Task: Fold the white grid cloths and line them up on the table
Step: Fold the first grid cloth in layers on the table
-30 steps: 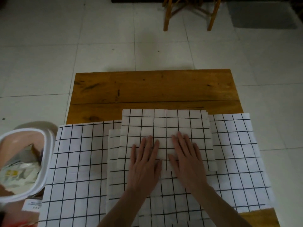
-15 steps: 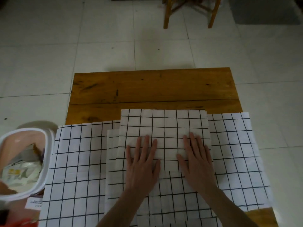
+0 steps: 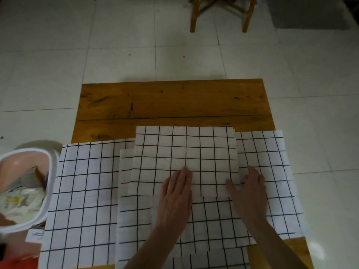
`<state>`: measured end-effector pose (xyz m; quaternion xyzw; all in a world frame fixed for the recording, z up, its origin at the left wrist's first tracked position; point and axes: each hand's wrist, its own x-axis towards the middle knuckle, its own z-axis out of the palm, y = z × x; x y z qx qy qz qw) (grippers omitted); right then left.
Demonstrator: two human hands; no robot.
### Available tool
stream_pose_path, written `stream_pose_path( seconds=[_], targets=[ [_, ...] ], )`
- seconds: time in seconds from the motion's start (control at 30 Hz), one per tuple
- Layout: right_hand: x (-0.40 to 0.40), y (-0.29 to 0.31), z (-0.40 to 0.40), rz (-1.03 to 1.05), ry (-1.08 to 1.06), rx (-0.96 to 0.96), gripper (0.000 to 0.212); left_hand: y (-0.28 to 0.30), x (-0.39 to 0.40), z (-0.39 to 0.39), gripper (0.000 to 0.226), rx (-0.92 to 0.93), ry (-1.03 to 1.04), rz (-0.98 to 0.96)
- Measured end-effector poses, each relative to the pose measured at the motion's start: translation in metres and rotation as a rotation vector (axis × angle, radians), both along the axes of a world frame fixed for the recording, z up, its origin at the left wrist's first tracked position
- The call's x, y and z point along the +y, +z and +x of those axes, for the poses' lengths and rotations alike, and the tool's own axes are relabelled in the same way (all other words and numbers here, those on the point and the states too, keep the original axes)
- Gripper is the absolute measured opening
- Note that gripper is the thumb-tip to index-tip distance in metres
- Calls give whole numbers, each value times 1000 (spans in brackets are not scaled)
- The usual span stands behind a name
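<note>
change: right hand (image 3: 247, 193) has slid right since a second ago, from the middle of the folded cloth (image 3: 184, 158) out to its right edge; left hand (image 3: 175, 193) has barely moved and stays near the cloth's near edge, centre.
left fingers: straight, together, flat on the fabric. Pressing, not gripping.
right fingers: we see them spread and lying across the folded cloth's right edge, thumb (image 3: 232, 186) on top of the near right corner. We can't tell whether any fingertip is tucked under the edge. Reads as flat, nothing gripped.
folded cloth: rectangle, mid-surface, lying on top of the other grid cloths; its far edge rests on bare wood.
under it: a wide unfolded cloth (image 3: 81, 191) reaching to the left edge of the surface, another (image 3: 272, 167) sticking out on the right, and a narrower layer (image 3: 126, 210) showing at the left and near sides.
surface (image 3: 171, 101): far half is bare wood.
meaning: we read the outward sweep as smoothing the last fold, so this cloth looks about done.
remaining: the cloths underneath are still open, and no row of folded cloths has formed yet. Task is early.
next, our guess: shift the folded piece to the bare far strip to free the stack.
risk: dragging it may pull the layers beneath along.
off-surface: plastic tub (image 3: 25, 187) at left, chair legs (image 3: 219, 14) far.
</note>
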<state>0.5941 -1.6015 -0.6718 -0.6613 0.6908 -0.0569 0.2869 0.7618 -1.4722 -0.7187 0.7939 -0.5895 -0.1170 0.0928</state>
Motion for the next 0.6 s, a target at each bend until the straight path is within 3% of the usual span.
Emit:
stream_pose_path(
  seconds=[0.37,0.5,0.6],
  targets=[
    [-20,13,10,253,-100,-90,34,2,-1,-9,58,-30,35,49],
    [-15,9,10,297,-158,-265,38,6,-2,-7,58,-8,29,66],
    [-8,18,17,223,-164,-428,12,10,-4,-5,58,26,28,75]
  ],
)
